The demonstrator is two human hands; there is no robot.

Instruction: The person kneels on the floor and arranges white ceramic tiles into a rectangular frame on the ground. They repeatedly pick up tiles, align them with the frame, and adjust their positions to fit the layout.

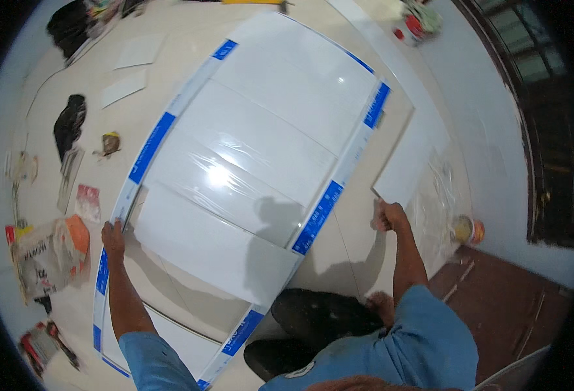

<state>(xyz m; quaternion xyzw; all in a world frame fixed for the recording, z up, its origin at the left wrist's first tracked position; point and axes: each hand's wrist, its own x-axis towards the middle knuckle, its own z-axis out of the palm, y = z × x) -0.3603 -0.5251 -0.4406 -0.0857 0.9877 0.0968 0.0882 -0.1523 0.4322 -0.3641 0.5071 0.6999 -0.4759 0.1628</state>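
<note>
Left hand: my left hand (113, 238) is closed around the left rail (152, 147), a long white strip banded with blue film.
Right hand: my right hand (391, 215) is at the near corner of the loose white panel (407, 156), fingers curled; it is blurred, so I cannot tell whether they grip it.
Loose panel: right of the frame, beyond the right rail (317, 217) and apart from it.
Frame: laid aslant on the pale tiled floor (349, 251), its far end leaning right, between my hands.
Inside the frame: several white panels side by side between the rails; nearer than the near panel (202, 241), a gap shows floor.
My knees: in dark trousers, just beside the right rail's near part.
Right side: crumpled clear film (433, 202) and a small tub (467, 230).
Left side: a white-and-orange sack (46, 257), a black bag (71, 124) and, farther off, a white offcut (124, 88).
</note>
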